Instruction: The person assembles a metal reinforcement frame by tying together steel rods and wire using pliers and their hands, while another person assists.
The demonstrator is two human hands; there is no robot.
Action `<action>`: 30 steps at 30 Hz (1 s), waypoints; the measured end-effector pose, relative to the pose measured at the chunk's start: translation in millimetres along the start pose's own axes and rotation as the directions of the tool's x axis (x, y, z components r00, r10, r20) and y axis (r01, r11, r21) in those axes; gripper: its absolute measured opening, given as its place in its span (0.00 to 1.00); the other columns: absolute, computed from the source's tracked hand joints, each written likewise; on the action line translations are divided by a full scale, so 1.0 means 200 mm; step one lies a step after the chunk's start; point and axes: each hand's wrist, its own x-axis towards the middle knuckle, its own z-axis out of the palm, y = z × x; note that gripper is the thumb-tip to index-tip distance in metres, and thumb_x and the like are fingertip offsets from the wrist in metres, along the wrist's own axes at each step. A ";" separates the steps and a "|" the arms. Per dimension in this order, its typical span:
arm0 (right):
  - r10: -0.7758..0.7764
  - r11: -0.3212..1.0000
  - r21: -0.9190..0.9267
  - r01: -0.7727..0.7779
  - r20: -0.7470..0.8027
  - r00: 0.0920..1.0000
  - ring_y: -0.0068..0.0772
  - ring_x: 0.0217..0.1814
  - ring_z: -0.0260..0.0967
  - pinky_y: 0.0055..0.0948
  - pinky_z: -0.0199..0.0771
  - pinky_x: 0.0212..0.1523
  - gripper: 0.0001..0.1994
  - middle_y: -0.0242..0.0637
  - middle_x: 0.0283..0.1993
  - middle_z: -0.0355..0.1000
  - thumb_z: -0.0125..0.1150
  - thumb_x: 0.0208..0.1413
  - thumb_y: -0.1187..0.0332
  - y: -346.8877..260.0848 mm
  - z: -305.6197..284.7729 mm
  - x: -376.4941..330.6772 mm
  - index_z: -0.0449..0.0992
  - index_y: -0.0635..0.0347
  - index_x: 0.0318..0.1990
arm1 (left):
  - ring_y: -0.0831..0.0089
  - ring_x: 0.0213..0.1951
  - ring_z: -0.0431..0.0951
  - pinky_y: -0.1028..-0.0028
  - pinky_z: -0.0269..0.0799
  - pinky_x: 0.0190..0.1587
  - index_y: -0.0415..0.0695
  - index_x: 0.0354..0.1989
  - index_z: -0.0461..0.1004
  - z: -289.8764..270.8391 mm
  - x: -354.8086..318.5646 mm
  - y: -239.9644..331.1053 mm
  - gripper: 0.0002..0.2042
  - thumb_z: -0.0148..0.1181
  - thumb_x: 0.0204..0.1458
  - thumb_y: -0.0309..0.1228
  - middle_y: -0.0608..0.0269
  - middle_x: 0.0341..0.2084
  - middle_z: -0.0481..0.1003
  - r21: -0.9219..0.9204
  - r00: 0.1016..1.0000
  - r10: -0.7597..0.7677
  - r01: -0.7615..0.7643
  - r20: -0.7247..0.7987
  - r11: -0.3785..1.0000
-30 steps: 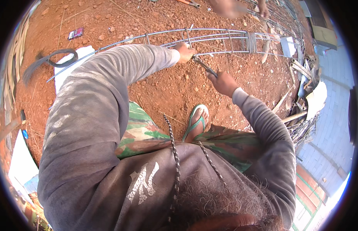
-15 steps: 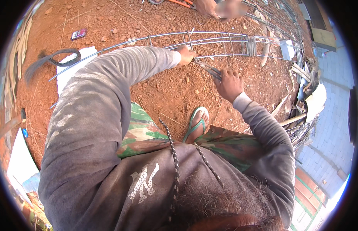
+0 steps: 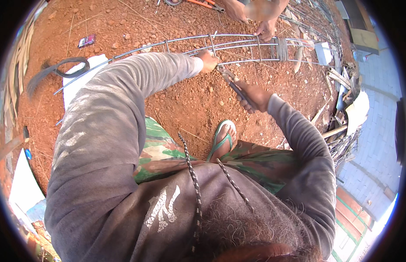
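My right hand (image 3: 252,97) is closed around the dark handles of a pair of pincers (image 3: 234,85). The pincers' jaws meet a corner of a rebar cage (image 3: 249,60), just under my left hand (image 3: 207,61). With that left hand I grip the cage beside one of its square stirrups (image 3: 211,43); the fingers are partly hidden behind the bars. Whether the jaws bite on wire there is too small to see. Across the far side, a co-worker's hand (image 3: 267,31) touches the cage's top bar near another stirrup.
A bunch of stirrups (image 3: 282,49) sits on the cage to the right. Black tie wire (image 3: 74,66) lies coiled on a white sheet (image 3: 98,60) at left. Orange-handled cutters (image 3: 203,3) and a small packet (image 3: 86,41) rest on red soil. Scrap wood (image 3: 338,81) lies right.
My right hand has turned over and swung lower and nearer to me, twisting the pincers with it. My left hand keeps its place. The co-worker's hand has come onto the cage's top bar.
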 end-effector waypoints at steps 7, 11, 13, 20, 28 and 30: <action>-0.281 0.908 -0.387 0.161 -0.276 0.919 0.26 0.16 0.68 0.30 0.71 0.16 0.31 0.36 0.29 0.75 0.61 0.61 0.35 0.03 0.11 -0.06 0.72 0.60 0.44 | 0.58 0.36 0.82 0.60 0.75 0.42 0.41 0.39 0.84 -0.03 -0.02 0.02 0.19 0.59 0.59 0.47 0.49 0.30 0.82 0.118 0.994 0.111 -0.110 -0.007 0.987; -0.762 0.385 -0.923 -0.008 -0.322 0.562 0.56 0.35 0.80 0.51 0.81 0.40 0.28 0.48 0.39 0.80 0.64 0.61 0.45 0.08 0.09 -0.07 0.71 0.63 0.53 | 0.62 0.30 0.82 0.61 0.75 0.39 0.42 0.39 0.84 -0.03 -0.05 0.00 0.20 0.58 0.60 0.48 0.54 0.25 0.81 -0.025 0.993 0.111 -0.110 0.035 0.994; -0.848 0.297 -0.952 -0.075 -0.299 0.437 0.65 0.43 0.78 0.56 0.78 0.51 0.24 0.51 0.41 0.80 0.60 0.64 0.48 0.10 0.11 -0.06 0.71 0.60 0.54 | 0.62 0.29 0.82 0.61 0.75 0.39 0.43 0.39 0.84 -0.05 -0.06 0.03 0.19 0.58 0.60 0.48 0.55 0.25 0.81 0.003 0.995 0.084 -0.084 0.050 0.996; -0.297 0.795 -0.606 0.008 -0.378 0.877 0.40 0.27 0.77 0.39 0.79 0.30 0.27 0.38 0.27 0.76 0.56 0.68 0.41 -0.03 0.06 -0.07 0.75 0.61 0.46 | 0.61 0.30 0.82 0.61 0.76 0.40 0.43 0.42 0.84 -0.04 -0.09 0.06 0.19 0.57 0.61 0.47 0.55 0.26 0.82 -0.080 0.999 0.006 -0.002 0.053 0.997; -0.378 0.882 -0.385 0.273 -0.232 0.896 0.25 0.24 0.69 0.30 0.72 0.26 0.19 0.29 0.24 0.70 0.70 0.58 0.56 0.03 0.16 -0.08 0.75 0.61 0.47 | 0.64 0.33 0.82 0.63 0.75 0.41 0.42 0.41 0.84 -0.05 0.01 -0.01 0.17 0.55 0.62 0.42 0.55 0.29 0.82 0.119 0.975 0.202 -0.212 0.088 0.970; -0.392 0.877 -0.405 0.261 -0.286 0.874 0.27 0.32 0.74 0.34 0.77 0.37 0.20 0.32 0.28 0.73 0.59 0.64 0.56 0.04 0.12 -0.08 0.75 0.64 0.53 | 0.65 0.32 0.82 0.63 0.75 0.40 0.42 0.41 0.84 -0.02 -0.01 0.00 0.17 0.55 0.62 0.43 0.55 0.29 0.83 0.092 0.972 0.200 -0.213 0.125 0.973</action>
